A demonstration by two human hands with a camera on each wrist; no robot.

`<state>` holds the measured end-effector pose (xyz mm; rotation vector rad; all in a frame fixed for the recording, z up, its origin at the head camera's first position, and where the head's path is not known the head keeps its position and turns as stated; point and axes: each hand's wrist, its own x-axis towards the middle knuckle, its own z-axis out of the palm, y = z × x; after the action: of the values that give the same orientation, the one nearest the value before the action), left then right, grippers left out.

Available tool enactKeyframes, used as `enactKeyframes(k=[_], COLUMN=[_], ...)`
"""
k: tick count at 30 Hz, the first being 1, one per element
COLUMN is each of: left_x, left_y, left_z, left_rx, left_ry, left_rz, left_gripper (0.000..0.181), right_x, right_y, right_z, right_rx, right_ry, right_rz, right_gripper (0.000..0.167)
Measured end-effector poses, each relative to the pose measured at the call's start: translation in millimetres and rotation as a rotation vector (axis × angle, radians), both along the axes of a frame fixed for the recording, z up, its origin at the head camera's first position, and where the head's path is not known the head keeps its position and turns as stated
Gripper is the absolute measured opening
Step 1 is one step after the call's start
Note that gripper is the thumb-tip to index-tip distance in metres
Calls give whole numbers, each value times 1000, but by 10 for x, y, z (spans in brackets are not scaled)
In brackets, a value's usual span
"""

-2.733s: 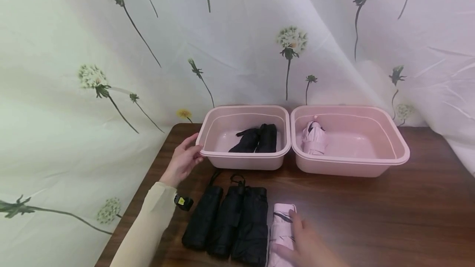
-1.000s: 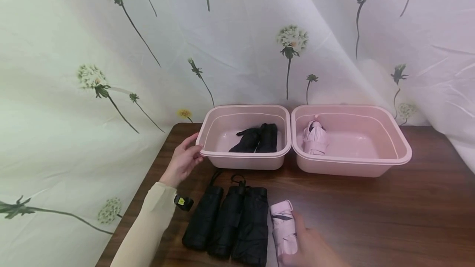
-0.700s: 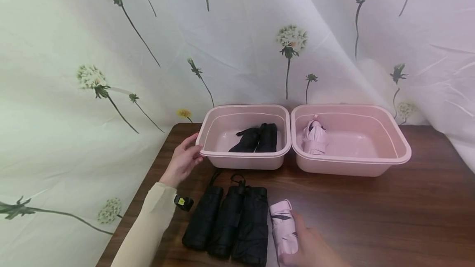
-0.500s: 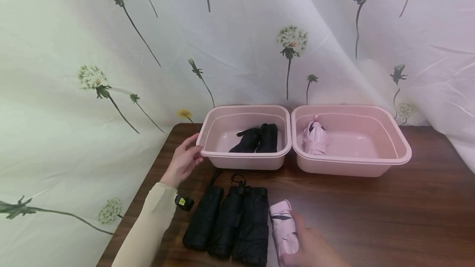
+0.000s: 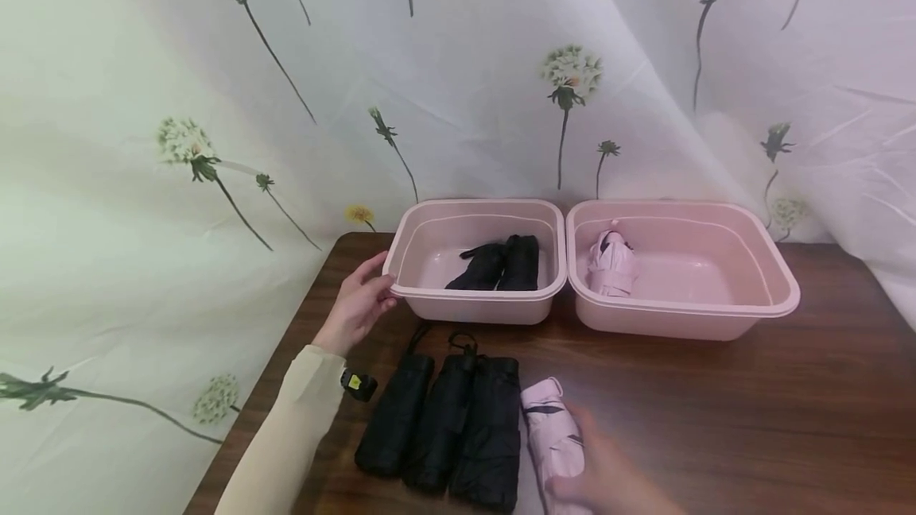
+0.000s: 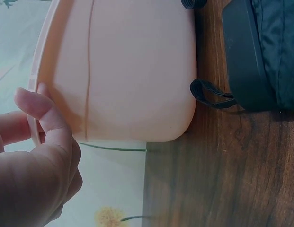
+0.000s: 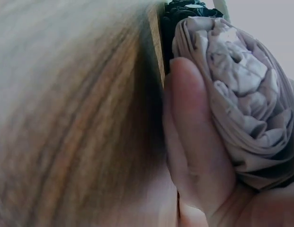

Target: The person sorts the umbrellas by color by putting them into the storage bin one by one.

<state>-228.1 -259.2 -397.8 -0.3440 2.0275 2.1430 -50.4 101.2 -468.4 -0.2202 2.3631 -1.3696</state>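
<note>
Your right hand has angled its gripped pink umbrella from the black umbrellas—seemingly loosened—left hand pinching the tub behind.

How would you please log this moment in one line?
left hand: pinches left bin's rim; right hand: grips pink umbrella; three black umbrellas: on table

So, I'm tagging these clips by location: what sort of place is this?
Probably a makeshift indoor workspace, though the wider room is out of view: a wooden table, a flowered sheet behind it, and two pink tubs with folded umbrellas inside.
</note>
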Motion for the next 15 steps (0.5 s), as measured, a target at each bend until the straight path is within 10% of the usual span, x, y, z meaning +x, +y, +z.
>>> enactKeyframes(k=[15], left_x=[-8], left_y=[0], left_z=[3], left_rx=[-4], left_ry=[-3], left_rz=[-4], left_gripper=[58], right_x=[-12], right_y=[42], right_z=[317], right_rx=[-59], right_ry=[50], right_rz=[-157], right_gripper=[100])
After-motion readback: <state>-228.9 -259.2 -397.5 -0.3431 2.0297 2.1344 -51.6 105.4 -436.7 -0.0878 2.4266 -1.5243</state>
